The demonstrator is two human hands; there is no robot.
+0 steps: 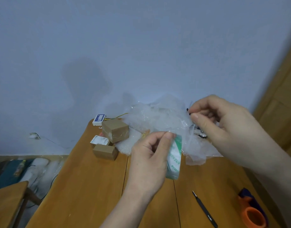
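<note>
Closest, at the near right corner of the wooden surface (92, 186): an orange tape dispenser (253, 214) with a dark blue part. Just left of it, a slim black tool (204, 209), lying diagonally.

Further in, raised above the middle of the surface: left hand (151, 155), fingers (170, 135) curled, thumb and forefinger pinching the top of a tape roll (173, 157). Roll clear with green print, hanging on edge just under the bubble wrap (157, 116).

Right hand (223, 122) raised over the far right part of the surface, thumb and forefinger pressed together on the right edge of the bubble wrap, beside a small black piece; other fingers curled.

Bubble wrap crumpled in a large clear heap, held up between both hands near the far edge. Below the right hand, a small round metal object (203, 136), too blurred to identify.

Toward the far left corner: a larger cardboard box (115, 130), a smaller cardboard box (105, 151), and a labelled box (98, 139) between them. At the far edge itself, a white device (99, 120) with a blue label and yellow wires.
</note>
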